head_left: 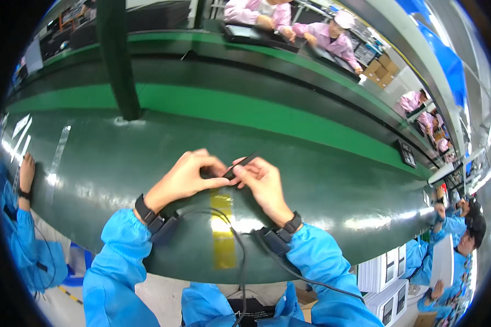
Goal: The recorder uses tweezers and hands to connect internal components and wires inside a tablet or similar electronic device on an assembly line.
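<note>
1 slim blk. bar-shaped item point(241, 166) is gripped by fingers of R hand point(266, 184); lower end is pinched by L hand point(186, 174), over glossy dk. green tabletop point(333, 191).

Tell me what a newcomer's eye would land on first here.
Probably the middle, where the right hand holds a slim dark piece, with the left hand at its lower end, above the green table. Next, the shiny yellow tape below the hands, between the bright blue sleeves. Then the people in pink at the top, beyond the table.
</note>
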`<action>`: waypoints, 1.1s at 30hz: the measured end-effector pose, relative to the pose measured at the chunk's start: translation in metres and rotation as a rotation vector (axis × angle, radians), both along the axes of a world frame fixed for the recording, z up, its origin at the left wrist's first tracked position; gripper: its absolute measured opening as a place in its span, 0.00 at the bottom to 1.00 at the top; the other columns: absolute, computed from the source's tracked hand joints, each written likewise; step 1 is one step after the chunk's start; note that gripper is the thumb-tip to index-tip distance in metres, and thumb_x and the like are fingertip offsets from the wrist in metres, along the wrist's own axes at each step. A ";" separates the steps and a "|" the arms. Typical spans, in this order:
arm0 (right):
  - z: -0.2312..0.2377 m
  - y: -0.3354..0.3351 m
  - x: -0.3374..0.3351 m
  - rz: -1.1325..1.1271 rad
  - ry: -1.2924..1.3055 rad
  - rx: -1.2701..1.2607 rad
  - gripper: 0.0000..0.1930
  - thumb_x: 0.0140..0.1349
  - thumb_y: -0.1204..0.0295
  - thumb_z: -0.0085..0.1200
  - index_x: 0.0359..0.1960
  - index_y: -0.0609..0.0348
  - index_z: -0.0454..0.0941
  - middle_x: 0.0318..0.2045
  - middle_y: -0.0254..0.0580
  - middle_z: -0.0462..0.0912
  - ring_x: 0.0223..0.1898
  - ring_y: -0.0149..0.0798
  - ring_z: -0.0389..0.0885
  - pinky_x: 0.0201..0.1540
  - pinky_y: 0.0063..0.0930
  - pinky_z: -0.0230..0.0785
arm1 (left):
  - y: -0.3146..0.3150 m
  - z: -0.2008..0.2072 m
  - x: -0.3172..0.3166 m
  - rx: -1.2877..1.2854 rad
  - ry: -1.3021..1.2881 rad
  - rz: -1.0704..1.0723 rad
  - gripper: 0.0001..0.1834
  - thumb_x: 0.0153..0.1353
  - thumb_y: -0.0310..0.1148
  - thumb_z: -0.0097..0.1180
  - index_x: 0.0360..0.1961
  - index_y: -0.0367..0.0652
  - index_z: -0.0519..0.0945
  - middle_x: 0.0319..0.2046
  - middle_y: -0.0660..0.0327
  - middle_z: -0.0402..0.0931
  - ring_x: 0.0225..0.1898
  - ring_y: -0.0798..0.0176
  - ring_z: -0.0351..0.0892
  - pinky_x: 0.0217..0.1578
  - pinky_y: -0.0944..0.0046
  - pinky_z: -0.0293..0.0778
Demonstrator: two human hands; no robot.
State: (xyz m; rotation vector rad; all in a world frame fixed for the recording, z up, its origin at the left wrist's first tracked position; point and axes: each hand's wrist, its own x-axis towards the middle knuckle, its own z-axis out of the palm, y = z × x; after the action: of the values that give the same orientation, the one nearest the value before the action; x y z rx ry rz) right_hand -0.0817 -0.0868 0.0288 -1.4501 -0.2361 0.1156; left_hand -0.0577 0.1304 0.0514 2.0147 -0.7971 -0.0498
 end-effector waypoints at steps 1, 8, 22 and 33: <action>0.002 -0.001 -0.002 -0.036 0.003 0.003 0.11 0.66 0.71 0.57 0.47 0.63 0.75 0.37 0.41 0.84 0.30 0.29 0.83 0.30 0.17 0.70 | 0.004 0.007 0.000 0.103 -0.165 -0.004 0.30 0.48 0.44 0.72 0.50 0.40 0.80 0.44 0.57 0.79 0.48 0.57 0.75 0.50 0.58 0.69; 0.008 0.003 -0.010 -0.064 0.063 -0.133 0.13 0.66 0.72 0.56 0.48 0.65 0.71 0.38 0.45 0.85 0.20 0.28 0.81 0.21 0.16 0.65 | 0.016 -0.006 -0.003 0.404 -0.372 -0.034 0.56 0.40 0.64 0.69 0.66 0.42 0.66 0.69 0.54 0.57 0.72 0.47 0.51 0.72 0.42 0.39; 0.007 0.004 -0.011 -0.087 0.021 -0.239 0.12 0.65 0.74 0.56 0.46 0.66 0.71 0.37 0.45 0.84 0.23 0.30 0.83 0.21 0.18 0.67 | 0.013 -0.010 -0.005 0.418 -0.392 -0.033 0.52 0.41 0.65 0.68 0.65 0.48 0.68 0.70 0.55 0.57 0.72 0.45 0.50 0.71 0.42 0.43; 0.006 0.008 -0.014 -0.087 -0.020 -0.267 0.11 0.66 0.75 0.55 0.47 0.67 0.71 0.37 0.45 0.84 0.23 0.30 0.83 0.22 0.19 0.71 | 0.015 -0.010 -0.005 0.423 -0.402 -0.032 0.53 0.41 0.65 0.68 0.66 0.49 0.68 0.70 0.55 0.57 0.71 0.46 0.51 0.71 0.42 0.44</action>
State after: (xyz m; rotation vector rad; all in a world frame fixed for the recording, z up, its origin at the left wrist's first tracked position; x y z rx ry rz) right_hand -0.0952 -0.0788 0.0349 -1.7250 -0.1784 0.0629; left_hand -0.0628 0.1451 0.0418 2.4527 -1.1466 0.1893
